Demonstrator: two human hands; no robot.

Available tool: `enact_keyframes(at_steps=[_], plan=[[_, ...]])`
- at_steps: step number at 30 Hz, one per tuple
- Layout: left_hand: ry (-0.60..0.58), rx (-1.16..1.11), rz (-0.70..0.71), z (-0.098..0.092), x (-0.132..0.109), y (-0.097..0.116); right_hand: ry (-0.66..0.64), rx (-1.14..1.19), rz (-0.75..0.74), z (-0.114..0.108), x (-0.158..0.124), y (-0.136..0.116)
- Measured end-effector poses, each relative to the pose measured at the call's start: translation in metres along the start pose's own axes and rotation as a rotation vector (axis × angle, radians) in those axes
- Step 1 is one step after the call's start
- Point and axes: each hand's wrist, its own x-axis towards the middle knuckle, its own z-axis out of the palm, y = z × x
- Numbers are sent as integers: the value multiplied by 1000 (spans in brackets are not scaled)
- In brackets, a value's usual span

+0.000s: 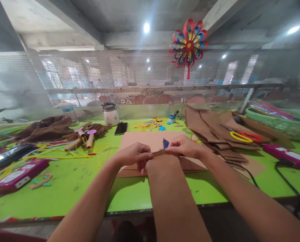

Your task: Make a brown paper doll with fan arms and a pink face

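Observation:
A long strip of brown paper [172, 195] runs from the table edge toward me, over a flat brown board [150, 141]. My left hand [135, 155] pinches the strip's folded far end from the left. My right hand [184, 147] pinches the same fold from the right, fingers closed. A small blue tool [165, 143], perhaps a glue gun tip, pokes up just behind my right fingers; whether my hand holds it is unclear.
A pile of brown paper sheets [210, 129] with yellow-and-red scissors [244, 136] lies at right, beside a green basket [278, 122]. Pink boxes [20, 175] [287, 155], rolled brown pieces [83, 137], a phone [121, 128] and a white jar [111, 114] sit on the green table [71, 188]. A cable [288, 188] trails at right.

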Motion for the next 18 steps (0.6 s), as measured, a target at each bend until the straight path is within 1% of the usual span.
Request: enact_keyframes(at_steps=[2, 6, 9, 12, 14, 16, 18], plan=[[13, -13, 6, -1, -1, 0, 1, 31, 3, -1, 0, 1], [-37, -81, 59, -2, -3, -1, -39, 106, -5, -5, 1, 6], [-32, -102, 96, -4, -4, -2, -92, 175, 1, -9, 0, 10], [-12, -95, 97, -7, -2, -6, -133, 240, 4, -13, -1, 11], [32, -89, 104, -9, 0, -9, -128, 322, -9, -15, -2, 11], [72, -103, 133, -9, 3, -12, -82, 429, -34, -15, -3, 10], [69, -154, 180, -7, 6, -14, -24, 487, -66, -13, -3, 9]])
